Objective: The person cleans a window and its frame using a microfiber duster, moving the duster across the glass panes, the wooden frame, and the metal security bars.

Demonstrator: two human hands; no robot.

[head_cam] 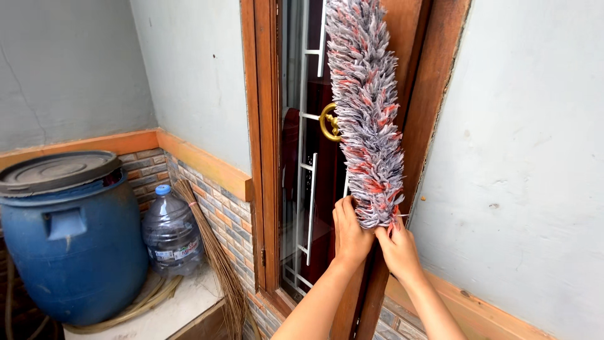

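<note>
A: Where's the duster?
B: I see it upright against the door frame, beside the brass handle.
A: Fingers?
B: Left hand and right hand both grasp its lower end.

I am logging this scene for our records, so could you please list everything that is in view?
Duster: one, grey and white with red flecks, upright against the door frame, held at its lower end.
Door frame: one, brown wood, middle of the picture.
Door handle: one, gold, just left of the duster.
Window bars: one set, white, behind the glass.
Barrel: one, blue with a dark lid, lower left.
Water bottle: one, clear with a blue cap, right of the barrel.
Stick broom: one, brown, leaning on the tiled wall.
Wall: pale grey, with orange trim low down.
Left hand: one, gripping the duster's base.
Right hand: one, gripping the duster's base, beside the left.
</note>
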